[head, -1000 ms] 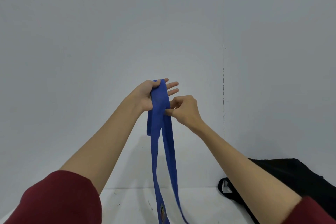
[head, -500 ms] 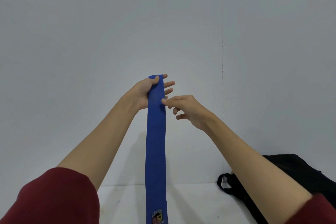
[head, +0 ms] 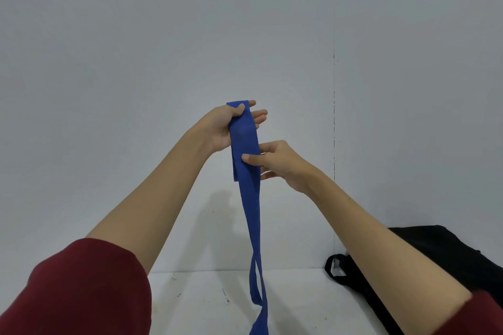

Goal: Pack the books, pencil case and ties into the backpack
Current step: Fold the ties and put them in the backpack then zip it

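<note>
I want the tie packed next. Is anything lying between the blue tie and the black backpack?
Nothing visible does. The blue tie hangs from both hands, left hand at its top, right hand pinching lower down. The black backpack lies at lower right on the white table; only the person's own right forearm crosses above it.

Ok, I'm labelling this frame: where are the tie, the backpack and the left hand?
tie (head: 244,139), head view, flat stretch across the palm.
backpack (head: 446,250), head view, black body by the wall.
left hand (head: 220,128), head view, base of the thumb.
</note>
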Available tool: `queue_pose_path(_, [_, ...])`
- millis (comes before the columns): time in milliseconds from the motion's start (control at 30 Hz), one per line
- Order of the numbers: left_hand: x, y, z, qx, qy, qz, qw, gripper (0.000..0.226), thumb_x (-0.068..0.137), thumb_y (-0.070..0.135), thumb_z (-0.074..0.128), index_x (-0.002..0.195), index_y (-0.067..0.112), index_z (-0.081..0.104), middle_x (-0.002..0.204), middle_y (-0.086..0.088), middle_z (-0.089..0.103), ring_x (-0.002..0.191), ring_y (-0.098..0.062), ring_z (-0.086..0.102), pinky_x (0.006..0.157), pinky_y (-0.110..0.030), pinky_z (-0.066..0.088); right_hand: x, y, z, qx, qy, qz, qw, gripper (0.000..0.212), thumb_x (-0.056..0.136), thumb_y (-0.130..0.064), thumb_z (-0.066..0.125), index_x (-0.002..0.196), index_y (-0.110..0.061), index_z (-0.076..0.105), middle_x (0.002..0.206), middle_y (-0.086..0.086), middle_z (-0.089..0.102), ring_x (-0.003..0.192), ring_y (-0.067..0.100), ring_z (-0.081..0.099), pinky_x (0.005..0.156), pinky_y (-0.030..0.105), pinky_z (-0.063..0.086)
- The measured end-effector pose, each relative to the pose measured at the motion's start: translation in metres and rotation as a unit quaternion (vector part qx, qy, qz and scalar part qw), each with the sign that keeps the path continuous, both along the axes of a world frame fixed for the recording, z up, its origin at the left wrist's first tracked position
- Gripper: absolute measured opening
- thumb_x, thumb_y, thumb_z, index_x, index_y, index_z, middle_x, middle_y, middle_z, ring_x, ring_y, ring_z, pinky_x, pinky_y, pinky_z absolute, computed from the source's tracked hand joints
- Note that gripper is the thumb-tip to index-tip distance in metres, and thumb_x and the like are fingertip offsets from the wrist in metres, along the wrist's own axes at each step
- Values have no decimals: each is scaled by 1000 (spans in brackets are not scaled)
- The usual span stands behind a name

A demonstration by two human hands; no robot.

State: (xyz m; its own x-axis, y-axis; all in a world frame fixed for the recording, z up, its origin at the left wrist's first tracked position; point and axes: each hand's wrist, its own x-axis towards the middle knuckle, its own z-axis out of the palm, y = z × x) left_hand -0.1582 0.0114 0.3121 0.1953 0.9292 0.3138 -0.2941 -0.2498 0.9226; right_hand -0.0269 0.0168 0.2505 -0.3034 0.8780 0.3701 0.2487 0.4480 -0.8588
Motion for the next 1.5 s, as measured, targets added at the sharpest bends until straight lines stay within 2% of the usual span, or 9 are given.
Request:
queue_pose_path(333, [-5, 4, -23, -17, 32, -84, 996, 60, 94, 55, 38, 112, 2, 59, 105, -14, 68, 93, -28, 66, 89, -38, 51, -7, -3, 20, 52, 127, -44, 990, 17, 90, -7, 58, 105, -3, 64, 100, 12, 69, 88, 24, 66, 74, 34, 55])
queue_pose_path(467, [-3, 5, -48, -24, 27, -173, 984, 79, 86, 70, 31, 125, 6, 57, 122, -15, 62, 110, -35, 60, 102, -45, 39, -9, -1, 33, 47, 152, -91, 983, 10, 90, -10, 59, 97, -5, 63, 90, 10, 66, 79, 26, 63, 55, 32, 52])
queue_pose_path(533, [-1, 6, -56, -6, 27, -168, 985, 63, 91, 56, 39, 128, 8, 54, 124, -13, 61, 110, -32, 60, 103, -45, 39, -7, 1, 38, 38, 148, -111, 982, 6, 89, -11, 60, 87, -5, 59, 84, 11, 62, 74, 27, 60, 47, 28, 47])
queue_pose_path(667, [3, 5, -71, 33, 86, -85, 992, 29, 98, 16, 44, 123, 5, 55, 115, -9, 67, 100, -22, 67, 82, -30, 56, -2, 11, 42, 47, 151, -138, 978, 18, 88, -12, 62, 74, -8, 52, 78, 12, 59, 71, 26, 58, 62, 35, 50])
queue_pose_path(867, [13, 1, -79, 95, 155, 24, 983, 32, 97, 28, 47, 107, 2, 64, 94, -8, 74, 88, -18, 71, 71, -22, 56, 5, 17, 41, 57, 157, -177, 970, 43, 91, -26, 61, 56, -14, 38, 64, 3, 47, 60, 17, 48, 54, 22, 44])
queue_pose_path(1033, [19, 3, -74, 103, 132, 87, 982, 39, 96, 35, 49, 100, 1, 68, 90, -11, 74, 84, -19, 71, 75, -26, 57, 12, 10, 34, -11, 98, -107, 989, 45, 89, -44, 57, 98, -1, 62, 81, 9, 59, 70, 22, 56, 62, 28, 48])
queue_pose_path(1133, [22, 5, -68, 63, 98, 124, 985, 41, 93, 38, 53, 100, 1, 68, 97, -13, 72, 90, -23, 68, 82, -32, 55, 16, 8, 21, -39, 24, -77, 996, 52, 90, -53, 51, 100, -4, 64, 78, 6, 64, 70, 20, 62, 67, 30, 52])
queue_pose_path(1300, [22, 14, -59, -35, 14, 113, 993, 43, 93, 38, 54, 109, -1, 63, 105, -15, 69, 95, -27, 68, 85, -37, 55, 21, 10, -4, -87, 16, 31, 996, 65, 87, -68, 37, 115, -16, 64, 108, 5, 70, 98, 23, 68, 82, 36, 54])
queue_pose_path(1500, [8, 12, -54, -53, -14, 11, 998, 31, 99, 15, 42, 119, -6, 53, 118, -13, 63, 95, -19, 65, 69, -28, 55, 18, 8, -23, -78, 55, 46, 994, 30, 92, -26, 59, 110, -3, 66, 103, 8, 71, 88, 20, 66, 76, 29, 55])
